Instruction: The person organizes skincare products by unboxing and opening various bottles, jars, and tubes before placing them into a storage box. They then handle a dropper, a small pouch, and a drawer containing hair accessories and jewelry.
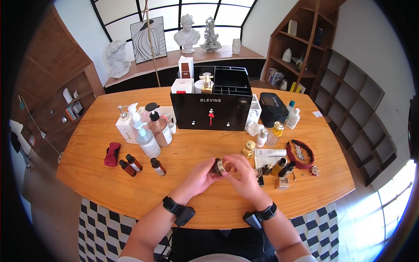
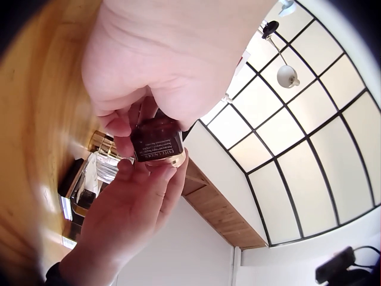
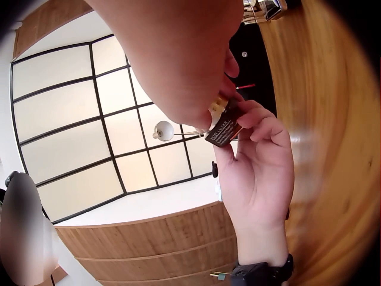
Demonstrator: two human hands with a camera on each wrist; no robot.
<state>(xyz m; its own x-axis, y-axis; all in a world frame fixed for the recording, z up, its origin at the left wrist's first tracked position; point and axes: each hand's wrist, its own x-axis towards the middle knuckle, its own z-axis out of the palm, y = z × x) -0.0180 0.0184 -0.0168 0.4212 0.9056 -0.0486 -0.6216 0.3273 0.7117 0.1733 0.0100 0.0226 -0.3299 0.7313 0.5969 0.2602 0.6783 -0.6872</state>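
Over the front middle of the table, my left hand (image 1: 201, 175) grips a small dark brown glass cosmetic jar (image 2: 158, 140) by its body, and white lettering shows on its side. My right hand (image 1: 242, 174) pinches the jar's gold lid (image 3: 218, 108) between thumb and fingers. In the head view the jar is tilted on its side, the gold band facing right. Fingers hide part of the jar in every view. Nearest to the right hand stand a gold-capped bottle (image 1: 249, 149) and a few small cosmetics.
A black organizer (image 1: 209, 111) with boxes on top stands at the back. Pump bottles (image 1: 148, 142) and small brown bottles (image 1: 158, 167) are on the left, beside a red bow (image 1: 112, 154). On the right lie a white tube (image 1: 270, 153), a dark red headband (image 1: 308, 150) and several bottles.
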